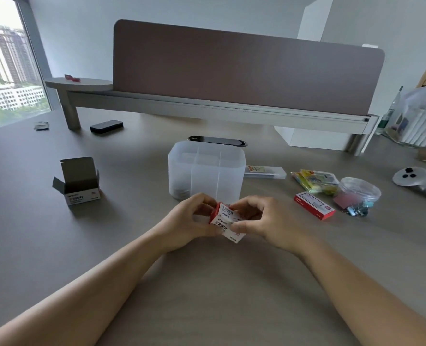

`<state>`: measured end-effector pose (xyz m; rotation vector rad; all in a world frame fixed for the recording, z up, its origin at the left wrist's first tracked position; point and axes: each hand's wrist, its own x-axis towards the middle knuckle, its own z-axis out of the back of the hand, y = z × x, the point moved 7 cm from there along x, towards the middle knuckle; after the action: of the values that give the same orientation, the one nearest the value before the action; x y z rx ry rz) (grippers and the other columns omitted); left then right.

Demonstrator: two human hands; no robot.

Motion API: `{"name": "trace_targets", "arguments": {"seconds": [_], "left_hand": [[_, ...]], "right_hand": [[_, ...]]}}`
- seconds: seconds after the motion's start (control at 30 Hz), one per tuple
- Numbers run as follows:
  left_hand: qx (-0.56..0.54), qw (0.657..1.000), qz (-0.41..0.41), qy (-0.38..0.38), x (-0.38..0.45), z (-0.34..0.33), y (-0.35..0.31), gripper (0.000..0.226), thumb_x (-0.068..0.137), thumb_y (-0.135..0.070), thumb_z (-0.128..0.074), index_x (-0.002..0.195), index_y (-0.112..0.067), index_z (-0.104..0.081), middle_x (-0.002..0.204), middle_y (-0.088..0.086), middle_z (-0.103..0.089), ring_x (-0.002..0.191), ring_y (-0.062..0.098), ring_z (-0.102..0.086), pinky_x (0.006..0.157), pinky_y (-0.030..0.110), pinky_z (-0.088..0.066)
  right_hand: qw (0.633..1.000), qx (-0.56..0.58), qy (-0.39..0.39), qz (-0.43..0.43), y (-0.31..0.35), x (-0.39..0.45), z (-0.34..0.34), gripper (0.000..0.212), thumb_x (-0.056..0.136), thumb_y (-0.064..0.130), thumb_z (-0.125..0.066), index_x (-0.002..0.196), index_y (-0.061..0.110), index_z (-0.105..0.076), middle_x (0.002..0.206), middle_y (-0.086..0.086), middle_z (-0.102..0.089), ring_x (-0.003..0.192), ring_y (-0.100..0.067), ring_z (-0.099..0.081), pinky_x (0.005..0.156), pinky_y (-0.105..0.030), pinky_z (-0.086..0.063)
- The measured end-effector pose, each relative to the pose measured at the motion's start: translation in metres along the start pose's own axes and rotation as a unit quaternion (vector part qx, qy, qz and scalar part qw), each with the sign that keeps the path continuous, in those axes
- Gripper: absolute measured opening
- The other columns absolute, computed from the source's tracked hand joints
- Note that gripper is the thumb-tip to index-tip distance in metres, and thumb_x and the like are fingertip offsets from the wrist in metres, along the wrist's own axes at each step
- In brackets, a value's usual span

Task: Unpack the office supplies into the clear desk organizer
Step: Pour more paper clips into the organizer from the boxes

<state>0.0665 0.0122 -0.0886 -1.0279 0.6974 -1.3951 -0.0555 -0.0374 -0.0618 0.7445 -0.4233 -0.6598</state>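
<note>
Both hands work on a small red-and-white paper-clip box (pixel 225 222) held just above the desk (pixel 207 295), at six o'clock from the clear desk organizer (pixel 207 171). The left hand (pixel 189 221) curls its fingers round the box's left end; the right hand (pixel 261 221) pinches its right end, thumb on the face. The step looks like opening this box. Next it likely needs a flap pulled free, then the contents tipped into a compartment. An emptied, open box (pixel 78 182) stands at nine o'clock

L hand (pixel 185 221) + R hand (pixel 264 221) grip clip box (pixel 225 222) | organizer (pixel 207 171) behind
</note>
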Motion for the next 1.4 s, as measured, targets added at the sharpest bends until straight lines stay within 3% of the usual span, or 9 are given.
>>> {"name": "trace_targets", "arguments": {"seconds": [0.2, 0.4, 0.57, 0.7, 0.83, 0.97, 1.07, 1.2, 1.4], "left_hand": [[-0.007, 1.0, -0.006, 0.0, 0.001, 0.005, -0.001, 0.037, 0.069, -0.002, -0.073, 0.083, -0.031, -0.056, 0.083, -0.013, -0.063, 0.072, -0.008, -0.059, 0.071, 0.01, -0.048], [-0.027, 1.0, 0.008, 0.006, 0.002, 0.006, 0.003, 0.035, 0.069, 0.001, -0.072, 0.083, -0.028, -0.058, 0.083, -0.012, -0.064, 0.07, -0.01, -0.061, 0.071, 0.012, -0.05], [-0.06, 0.998, 0.026, 0.015, 0.002, 0.01, 0.006, 0.033, 0.071, 0.005, -0.069, 0.086, -0.024, -0.059, 0.084, -0.006, -0.067, 0.07, -0.005, -0.064, 0.072, 0.014, -0.052], [-0.069, 0.996, 0.044, 0.019, 0.0, 0.014, 0.008, 0.033, 0.072, 0.006, -0.067, 0.088, -0.022, -0.058, 0.084, -0.005, -0.065, 0.068, -0.008, -0.062, 0.069, 0.009, -0.05], [-0.145, 0.986, 0.076, 0.022, -0.005, 0.019, 0.012, 0.033, 0.076, 0.013, -0.058, 0.091, -0.017, -0.059, 0.088, 0.001, -0.064, 0.079, 0.006, -0.064, 0.074, 0.016, -0.054], [-0.282, 0.954, 0.101, 0.018, -0.01, 0.025, 0.013, 0.034, 0.077, 0.02, -0.049, 0.093, -0.008, -0.06, 0.087, 0.008, -0.065, 0.072, 0.008, -0.068, 0.066, 0.017, -0.056], [-0.319, 0.942, 0.108, 0.01, -0.016, 0.03, 0.012, 0.032, 0.078, 0.021, -0.047, 0.094, -0.005, -0.059, 0.088, 0.01, -0.065, 0.072, 0.009, -0.068, 0.066, 0.019, -0.057], [-0.33, 0.937, 0.115, -0.015, -0.026, 0.043, 0.012, 0.03, 0.079, 0.02, -0.046, 0.092, -0.005, -0.057, 0.089, 0.012, -0.063, 0.077, 0.014, -0.066, 0.067, 0.019, -0.057], [-0.337, 0.934, 0.101, -0.057, -0.035, 0.059, 0.011, 0.029, 0.079, 0.02, -0.045, 0.089, -0.006, -0.054, 0.088, 0.013, -0.06, 0.083, 0.019, -0.061, 0.066, 0.017, -0.056]], "right_hand": [[0.998, 0.051, 0.02, -0.008, 0.0, 0.003, -0.005, 0.027, 0.078, 0.017, -0.068, 0.104, 0.015, -0.065, 0.085, 0.007, -0.065, 0.078, -0.006, -0.061, 0.064, -0.005, -0.048], [0.998, 0.049, 0.03, -0.008, -0.002, 0.006, -0.008, 0.019, 0.08, 0.02, -0.065, 0.1, 0.018, -0.065, 0.084, 0.011, -0.064, 0.073, -0.002, -0.059, 0.061, -0.005, -0.047], [0.996, 0.077, 0.038, 0.007, 0.001, 0.008, -0.008, 0.016, 0.084, 0.016, -0.06, 0.099, 0.017, -0.066, 0.076, 0.015, -0.063, 0.062, 0.016, -0.058, 0.056, -0.001, -0.042], [0.994, 0.103, 0.031, 0.016, 0.004, 0.014, -0.007, 0.016, 0.087, 0.016, -0.054, 0.079, 0.026, -0.063, 0.078, 0.011, -0.065, 0.072, 0.0, -0.062, 0.063, -0.01, -0.051], [0.982, 0.185, -0.027, -0.006, 0.004, 0.024, -0.001, 0.013, 0.089, 0.017, -0.051, 0.08, 0.015, -0.06, 0.079, -0.005, -0.063, 0.069, -0.016, -0.063, 0.057, -0.018, -0.056], [0.967, 0.218, -0.125, -0.042, 0.004, 0.036, 0.005, 0.016, 0.087, 0.015, -0.056, 0.077, 0.015, -0.043, 0.072, -0.004, -0.049, 0.052, -0.017, -0.057, 0.046, -0.023, -0.054], [0.974, 0.163, -0.155, -0.007, 0.018, 0.041, 0.005, 0.026, 0.087, 0.008, -0.055, 0.07, 0.018, -0.039, 0.08, -0.002, -0.05, 0.058, -0.017, -0.058, 0.049, -0.027, -0.056], [0.989, 0.104, -0.103, 0.024, 0.034, 0.046, -0.007, 0.022, 0.089, 0.009, -0.053, 0.07, 0.021, -0.049, 0.085, -0.001, -0.056, 0.067, -0.017, -0.061, 0.068, -0.038, -0.058], [0.986, 0.155, 0.03, -0.061, 0.036, 0.05, -0.035, 0.014, 0.089, 0.031, -0.052, 0.093, 0.018, -0.058, 0.093, 0.0, -0.063, 0.064, -0.017, -0.062, 0.058, -0.025, -0.053]]}}
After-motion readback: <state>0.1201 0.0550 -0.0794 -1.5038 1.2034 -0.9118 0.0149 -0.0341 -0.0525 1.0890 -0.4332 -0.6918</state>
